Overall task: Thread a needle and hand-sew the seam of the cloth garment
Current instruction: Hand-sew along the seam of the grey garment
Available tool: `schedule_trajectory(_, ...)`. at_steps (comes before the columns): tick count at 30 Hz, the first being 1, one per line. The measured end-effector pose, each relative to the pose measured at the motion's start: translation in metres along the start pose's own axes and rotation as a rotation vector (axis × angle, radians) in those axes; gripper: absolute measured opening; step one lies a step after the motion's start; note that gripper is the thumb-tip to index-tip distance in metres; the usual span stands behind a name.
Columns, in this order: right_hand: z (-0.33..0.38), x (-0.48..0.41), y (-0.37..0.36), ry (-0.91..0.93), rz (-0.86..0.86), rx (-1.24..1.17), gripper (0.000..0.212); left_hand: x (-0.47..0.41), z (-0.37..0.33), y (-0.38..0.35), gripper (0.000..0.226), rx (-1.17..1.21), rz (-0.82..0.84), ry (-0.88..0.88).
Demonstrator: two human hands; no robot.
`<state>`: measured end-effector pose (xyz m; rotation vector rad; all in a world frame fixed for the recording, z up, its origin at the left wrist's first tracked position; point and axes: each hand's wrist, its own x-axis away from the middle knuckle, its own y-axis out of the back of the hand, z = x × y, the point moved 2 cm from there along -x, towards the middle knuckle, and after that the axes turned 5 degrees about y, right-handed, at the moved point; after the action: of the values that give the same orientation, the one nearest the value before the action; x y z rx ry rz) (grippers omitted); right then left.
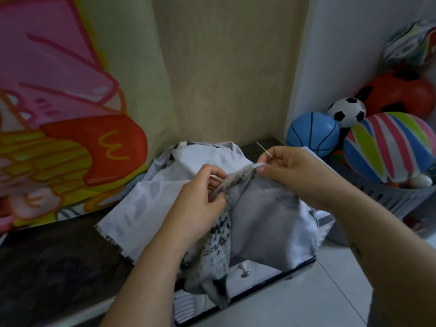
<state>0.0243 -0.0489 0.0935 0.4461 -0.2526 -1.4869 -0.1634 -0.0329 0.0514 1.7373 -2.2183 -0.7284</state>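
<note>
One thin, straight needle (264, 149) is pinched in the curled fingers of the right hand (290, 171), while the left hand (200, 204) beside it grips one soft, crumpled, pale black-speckled cloth garment (266, 220) stretched between both.

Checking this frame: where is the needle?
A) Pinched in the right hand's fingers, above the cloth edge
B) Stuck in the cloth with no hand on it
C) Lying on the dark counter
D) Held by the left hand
A: the thin needle sticks up from between the thumb and fingers of the right hand, while the left hand grips the folded seam of the cloth garment.
</note>
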Motion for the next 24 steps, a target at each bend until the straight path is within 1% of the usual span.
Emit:
schedule_trajectory(4,0.000,-0.003,0.000,0.016,-0.057,0.099,0.006,0.006,-0.004,0.004,0.037,-0.030,-0.049,-0.074)
schedule_trajectory(7,0.000,-0.006,-0.002,0.047,-0.076,0.160,0.007,0.009,-0.007,0.008,0.034,-0.052,-0.078,-0.096)
schedule_trajectory(11,0.002,-0.010,-0.003,0.092,-0.070,0.247,0.006,0.010,-0.004,0.010,0.030,-0.076,-0.080,-0.020)
schedule_trajectory(19,0.004,-0.016,-0.007,0.098,0.044,0.358,0.011,0.006,0.011,0.011,0.023,-0.088,-0.002,0.168)
schedule_trajectory(22,0.002,-0.016,-0.008,0.085,0.111,0.459,0.008,0.009,0.011,0.012,0.028,-0.115,0.054,0.198)
schedule_trajectory(24,-0.001,-0.016,-0.009,0.045,0.158,0.553,0.008,0.010,0.011,0.013,0.032,-0.134,0.068,0.207)
